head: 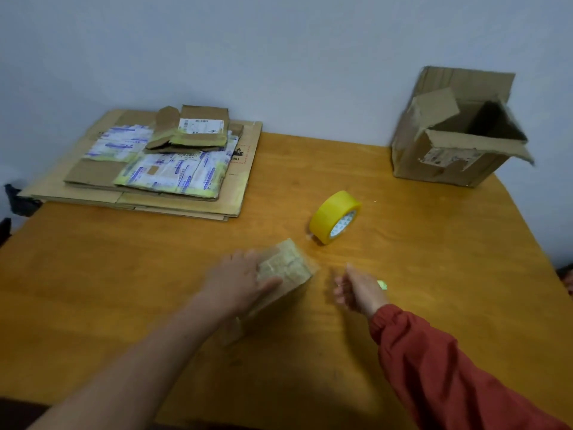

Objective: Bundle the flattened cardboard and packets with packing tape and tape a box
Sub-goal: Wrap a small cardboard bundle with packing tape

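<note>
A small brown cardboard box lies on the wooden table near the middle, its top covered with tape. My left hand rests on its left side, gripping it. My right hand hovers just right of the box with fingers curled and a small greenish object in it; motion blur hides what it is. A yellow roll of packing tape stands on edge behind the box. A stack of flattened cardboard with printed packets and small folded boxes on top lies at the far left.
An open, worn cardboard box stands at the far right corner against the wall. The table's left edge has a dark object beside it. A red sleeve covers my right arm.
</note>
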